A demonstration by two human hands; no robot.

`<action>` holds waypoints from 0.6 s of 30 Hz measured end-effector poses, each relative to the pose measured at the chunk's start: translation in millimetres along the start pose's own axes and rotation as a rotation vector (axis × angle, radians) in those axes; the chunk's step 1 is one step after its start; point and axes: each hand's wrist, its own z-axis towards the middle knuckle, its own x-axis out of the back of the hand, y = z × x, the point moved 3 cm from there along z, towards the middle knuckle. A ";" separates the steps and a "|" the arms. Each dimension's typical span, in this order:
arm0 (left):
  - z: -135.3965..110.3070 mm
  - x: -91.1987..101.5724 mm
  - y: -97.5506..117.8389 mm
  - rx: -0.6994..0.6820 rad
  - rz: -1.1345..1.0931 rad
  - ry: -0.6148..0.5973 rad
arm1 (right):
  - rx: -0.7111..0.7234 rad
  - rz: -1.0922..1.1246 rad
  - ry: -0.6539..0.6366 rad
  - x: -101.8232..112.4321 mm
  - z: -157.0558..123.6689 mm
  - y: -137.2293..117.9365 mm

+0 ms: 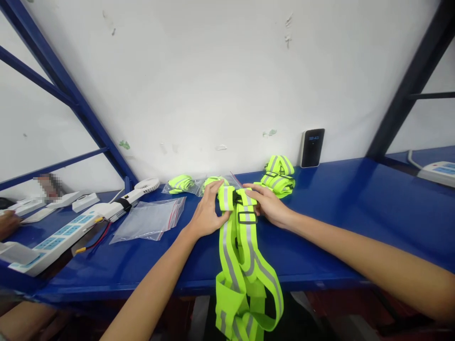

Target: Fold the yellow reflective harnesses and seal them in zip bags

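Observation:
A neon-yellow reflective harness (230, 246) with grey stripes and black buckles lies over the table's front edge, its loops hanging down. My left hand (210, 214) is closed on the left side of its upper end, thumb across the strap. On the right side, my right hand (269, 204) grips the same upper end, its fingers partly hidden behind the webbing. Just beyond my hands, a bagged bundle of yellow straps (215, 180) shows in part. Another bagged bundle (181, 183) lies left of it, and folded harnesses (278, 182) are stacked to the right.
Clear zip bags (151, 219) lie left of my hands, beside a long power strip (67, 234) with a small fan (147, 185) at its far end. A black-fronted device (313, 148) stands against the wall. Another person's hand (9, 223) shows at the far left.

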 end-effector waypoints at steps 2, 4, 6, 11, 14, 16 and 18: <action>1.2 -0.1 3.2 -0.070 0.075 -0.050 | -0.035 0.025 -0.044 -0.3 -0.6 2.5; 2.2 -0.9 3.3 -0.070 0.062 -0.089 | -0.027 -0.036 -0.145 -2.3 -3.4 0.3; 3.5 -0.5 -0.2 0.007 -0.022 -0.041 | 0.032 -0.152 -0.270 -5.6 -7.6 -5.0; 6.1 -1.5 -14.5 0.255 -0.412 0.142 | 0.258 -0.496 -0.250 -6.2 -10.4 -14.0; 7.3 -2.8 -14.9 0.256 -0.496 0.099 | 0.288 -0.471 -0.211 -6.4 -7.5 -11.8; 7.5 -4.0 -12.2 0.210 -0.536 0.022 | 0.298 -0.340 -0.212 -8.1 -6.4 -11.3; 6.7 -5.8 -9.4 0.164 -0.600 -0.043 | 0.280 -0.202 -0.200 -9.7 -5.8 -11.1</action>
